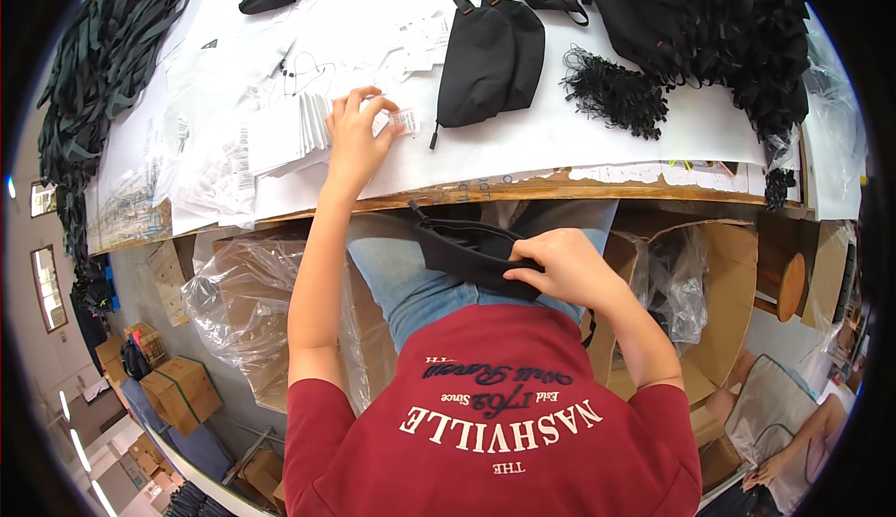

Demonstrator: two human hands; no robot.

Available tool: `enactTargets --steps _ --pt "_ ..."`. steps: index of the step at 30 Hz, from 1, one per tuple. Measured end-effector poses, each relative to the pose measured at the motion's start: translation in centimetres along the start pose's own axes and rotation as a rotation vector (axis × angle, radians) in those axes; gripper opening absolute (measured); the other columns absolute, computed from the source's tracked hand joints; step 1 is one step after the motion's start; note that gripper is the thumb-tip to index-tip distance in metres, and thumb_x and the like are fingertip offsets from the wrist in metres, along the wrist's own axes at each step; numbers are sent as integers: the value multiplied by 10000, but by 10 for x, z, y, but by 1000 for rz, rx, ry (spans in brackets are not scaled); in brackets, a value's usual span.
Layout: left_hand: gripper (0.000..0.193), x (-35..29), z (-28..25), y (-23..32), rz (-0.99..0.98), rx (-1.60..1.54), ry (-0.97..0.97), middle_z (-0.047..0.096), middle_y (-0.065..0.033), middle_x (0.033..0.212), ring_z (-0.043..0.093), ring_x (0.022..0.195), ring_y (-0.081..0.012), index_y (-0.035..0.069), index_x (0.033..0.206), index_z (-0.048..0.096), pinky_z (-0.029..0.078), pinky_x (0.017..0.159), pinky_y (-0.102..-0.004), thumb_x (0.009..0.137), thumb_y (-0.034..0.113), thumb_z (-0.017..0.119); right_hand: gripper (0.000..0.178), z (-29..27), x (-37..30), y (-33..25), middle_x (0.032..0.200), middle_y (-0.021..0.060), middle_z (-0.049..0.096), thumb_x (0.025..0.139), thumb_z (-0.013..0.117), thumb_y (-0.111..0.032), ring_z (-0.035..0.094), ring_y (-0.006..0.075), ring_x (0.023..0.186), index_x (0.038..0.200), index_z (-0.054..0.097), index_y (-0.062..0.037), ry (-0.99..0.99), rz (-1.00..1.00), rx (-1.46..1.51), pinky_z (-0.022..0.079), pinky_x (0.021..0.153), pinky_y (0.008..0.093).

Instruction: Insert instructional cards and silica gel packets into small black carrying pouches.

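My right hand (571, 267) grips the edge of a black zip pouch (464, 258) that lies on my lap with its mouth gaping. The thumb is on the outside, and the fingertips are partly hidden. Over the table, my left hand (357, 136) has its fingers curled and pinches a small white printed label (403, 122). Right beside that hand stands a stack of white cards (297, 132). Farther right on the table lies another black pouch (490, 62), its zip pull toward me.
Black pouches (653, 13) pile up at the far right, near a heap of black cords (616, 92). Black straps (112, 78) hang at the left. Loose labels (210, 172) lie in clear plastic. Below the table edge (448, 192) stand cardboard boxes (723, 284). Another person's hand (767, 470) shows lower right.
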State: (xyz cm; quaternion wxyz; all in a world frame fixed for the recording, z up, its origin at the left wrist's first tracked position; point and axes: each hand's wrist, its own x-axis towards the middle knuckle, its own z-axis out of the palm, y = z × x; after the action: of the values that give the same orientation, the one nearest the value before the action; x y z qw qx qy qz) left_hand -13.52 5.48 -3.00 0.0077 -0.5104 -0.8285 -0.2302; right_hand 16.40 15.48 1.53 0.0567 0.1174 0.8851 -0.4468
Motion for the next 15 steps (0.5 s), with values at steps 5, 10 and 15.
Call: enactTargets --steps 5,10,15 --pt "127 -2 -27 40 -56 -489 2 647 -34 851 557 893 -230 59 859 655 378 870 -352 778 137 713 188 -28 6 -10 655 72 606 758 712 -205 602 266 632 745 588 -65 177 -217 -253 459 584 363" --pt "77 -9 -59 90 217 -614 -254 648 -42 899 561 936 -230 64 857 665 400 859 -322 800 111 688 175 -48 15 -20 645 43 593 727 735 -178 577 228 584 723 592 -77 282 -288 -461 441 557 335" --pt "372 -25 -52 88 185 -474 22 517 -102 1235 457 1166 -249 58 1086 618 343 990 -373 757 182 741 161 -56 21 -26 620 43 588 709 752 -168 565 220 564 753 627 -75 371 -300 -487 421 528 322"
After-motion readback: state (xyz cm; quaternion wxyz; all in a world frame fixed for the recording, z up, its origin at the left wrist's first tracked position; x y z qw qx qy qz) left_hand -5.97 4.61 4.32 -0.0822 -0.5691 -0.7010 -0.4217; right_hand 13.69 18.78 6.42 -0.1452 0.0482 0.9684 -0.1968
